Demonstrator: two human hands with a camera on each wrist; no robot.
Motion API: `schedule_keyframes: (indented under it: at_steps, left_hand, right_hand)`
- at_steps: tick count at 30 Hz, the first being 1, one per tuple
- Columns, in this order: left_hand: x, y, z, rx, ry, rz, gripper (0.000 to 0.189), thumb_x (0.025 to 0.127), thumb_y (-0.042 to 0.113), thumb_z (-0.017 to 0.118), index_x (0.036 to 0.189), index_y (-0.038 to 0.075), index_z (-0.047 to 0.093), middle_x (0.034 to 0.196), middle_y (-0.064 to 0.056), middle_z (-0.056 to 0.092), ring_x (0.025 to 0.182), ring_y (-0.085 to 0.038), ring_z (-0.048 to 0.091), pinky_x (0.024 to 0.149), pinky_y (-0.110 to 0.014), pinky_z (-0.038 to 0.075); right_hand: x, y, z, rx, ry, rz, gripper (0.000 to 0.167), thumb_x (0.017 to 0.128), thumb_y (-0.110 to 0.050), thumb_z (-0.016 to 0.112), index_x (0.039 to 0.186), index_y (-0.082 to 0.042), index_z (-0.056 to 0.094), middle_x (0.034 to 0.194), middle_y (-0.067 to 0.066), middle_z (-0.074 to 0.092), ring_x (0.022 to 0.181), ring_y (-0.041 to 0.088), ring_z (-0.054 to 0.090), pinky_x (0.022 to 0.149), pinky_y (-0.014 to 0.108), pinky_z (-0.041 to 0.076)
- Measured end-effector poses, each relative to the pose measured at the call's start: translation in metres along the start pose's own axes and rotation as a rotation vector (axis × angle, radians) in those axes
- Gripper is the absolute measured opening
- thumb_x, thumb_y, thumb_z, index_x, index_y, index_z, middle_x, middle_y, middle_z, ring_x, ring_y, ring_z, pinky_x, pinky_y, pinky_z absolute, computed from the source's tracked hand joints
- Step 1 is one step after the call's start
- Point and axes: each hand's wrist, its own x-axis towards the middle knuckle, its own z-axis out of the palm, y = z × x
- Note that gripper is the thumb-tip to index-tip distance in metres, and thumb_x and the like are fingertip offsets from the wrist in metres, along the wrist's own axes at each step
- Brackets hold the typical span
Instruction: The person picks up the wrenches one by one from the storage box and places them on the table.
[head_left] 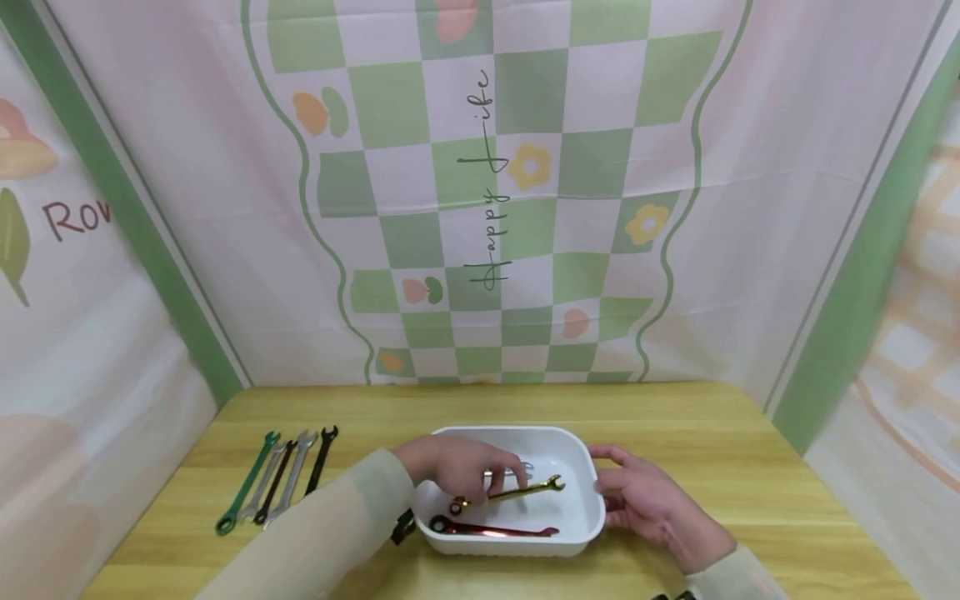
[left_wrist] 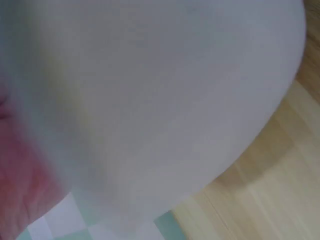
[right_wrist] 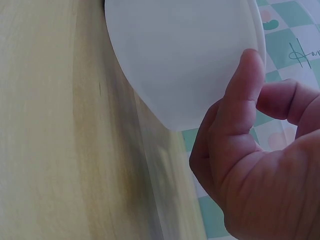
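My left hand (head_left: 468, 468) reaches into a white rectangular tray (head_left: 506, 546) from its left end. Its bent fingers hold a gold combination wrench (head_left: 536, 488) by the shaft, partly covered by the hand. Behind it, a silver wrench (head_left: 528, 468) shows between and beyond the fingers. A red wrench (head_left: 502, 531) with a dark ring end lies along the tray's near wall. My right hand (head_left: 647, 498) rests fingertips against the outside of the tray's right end; the right wrist view shows a fingertip (right_wrist: 249, 62) right at the rim. The tray's outer wall (left_wrist: 175, 100) fills most of the left wrist view.
Left of the tray, several wrenches lie side by side on the wooden table (head_left: 720, 425): a green one (head_left: 251, 483), a black one (head_left: 322, 457), a dark reddish one (head_left: 276, 482) and silver ones (head_left: 294, 477). Patterned cloth (head_left: 487, 208) hangs behind the table.
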Motion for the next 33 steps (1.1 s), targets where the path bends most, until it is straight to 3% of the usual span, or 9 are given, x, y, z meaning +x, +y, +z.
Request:
schedule_keyframes:
  at_steps: [4, 9, 20, 28, 33]
  left_hand:
    - [-0.004, -0.004, -0.005, -0.167, 0.041, 0.018, 0.059, 0.081, -0.012, 0.066, 0.127, 0.024, 0.057, 0.093, -0.002, 0.061, 0.073, -0.01, 0.057, 0.06, -0.028, 0.054]
    - [-0.01, -0.006, -0.008, -0.422, 0.08, -0.014, 0.059, 0.08, -0.016, 0.064, 0.123, 0.024, 0.058, 0.094, -0.01, 0.059, 0.068, -0.016, 0.058, 0.056, -0.032, 0.054]
    - [-0.019, -0.024, -0.008, -0.627, 0.159, -0.029, 0.056, 0.083, -0.011, 0.065, 0.126, 0.023, 0.055, 0.097, -0.013, 0.06, 0.072, -0.022, 0.063, 0.058, -0.033, 0.056]
    - [-0.032, -0.028, -0.009, -0.781, 0.288, -0.026, 0.062, 0.079, -0.013, 0.067, 0.131, 0.018, 0.052, 0.1, -0.017, 0.058, 0.074, -0.025, 0.062, 0.06, -0.035, 0.057]
    - [-0.039, -0.031, -0.012, -0.83, 0.394, -0.023, 0.063, 0.08, -0.013, 0.068, 0.135, 0.012, 0.049, 0.097, -0.014, 0.057, 0.074, -0.025, 0.062, 0.061, -0.038, 0.058]
  right_hand:
    - [0.001, 0.001, -0.001, -0.004, 0.004, 0.0, 0.071, 0.084, 0.004, 0.057, 0.149, -0.001, 0.03, 0.1, 0.023, 0.062, 0.072, 0.023, 0.063, 0.061, 0.034, 0.058]
    - [0.001, 0.001, -0.001, -0.008, 0.001, -0.005, 0.071, 0.084, 0.004, 0.057, 0.149, -0.001, 0.03, 0.098, 0.021, 0.062, 0.072, 0.022, 0.062, 0.061, 0.034, 0.058]
    - [0.001, 0.001, 0.001, -0.004, -0.002, -0.003, 0.071, 0.083, 0.004, 0.057, 0.149, 0.0, 0.029, 0.094, 0.019, 0.062, 0.07, 0.021, 0.062, 0.059, 0.033, 0.057]
    - [0.001, 0.0, 0.001, -0.006, 0.005, 0.001, 0.073, 0.082, 0.004, 0.058, 0.149, 0.0, 0.029, 0.097, 0.021, 0.06, 0.071, 0.021, 0.061, 0.06, 0.033, 0.057]
    - [0.0, -0.001, 0.001, -0.006, 0.005, 0.002, 0.074, 0.082, 0.004, 0.058, 0.15, -0.001, 0.029, 0.097, 0.021, 0.06, 0.071, 0.021, 0.061, 0.06, 0.033, 0.057]
